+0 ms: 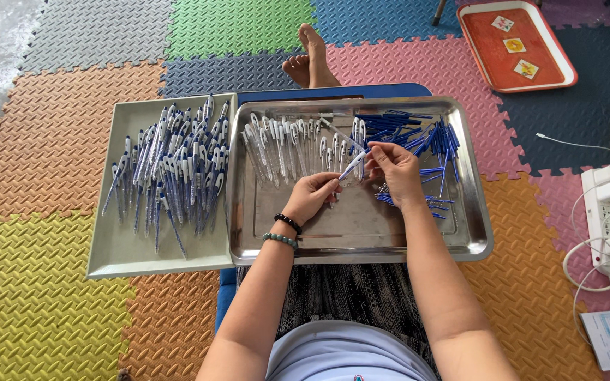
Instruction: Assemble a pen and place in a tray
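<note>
A: Where is the pen barrel (352, 165) against the steel tray (361, 240)?

B: Held up over the tray's middle, just this side of the row of clear barrels (287, 144) that lies along the tray's far left part. Both hands meet on it.

A: Which hand has which end?

B: The left hand (311, 196) pinches the lower, nearer end between thumb and fingertips; the right hand (395, 169) closes its fingertips on the upper end. Both grips are narrow and shut on the one barrel — no spare opening in either.

A: And its long axis?

B: Slanted. It runs from the near-left, at the left hand, up toward the tray's far-right, where the right hand's fingers meet it. The white, blue-tipped end points to the far right, toward the heap of blue refills (418, 137) in the tray's far right part. Which end is the writing end I cannot tell; too small.

A: So which hand is nearer the refills?

B: The right — it sits just beside them, with a few loose blue refills lying under its wrist. The left is nearer the clear barrels.

A: Anything beyond the tray?

B: To its left, touching its edge, a grey tray (118, 247) heaped with finished blue-and-white pens (171, 169). Well off to the far right, a red tray (513, 46) on the foam mat.
</note>
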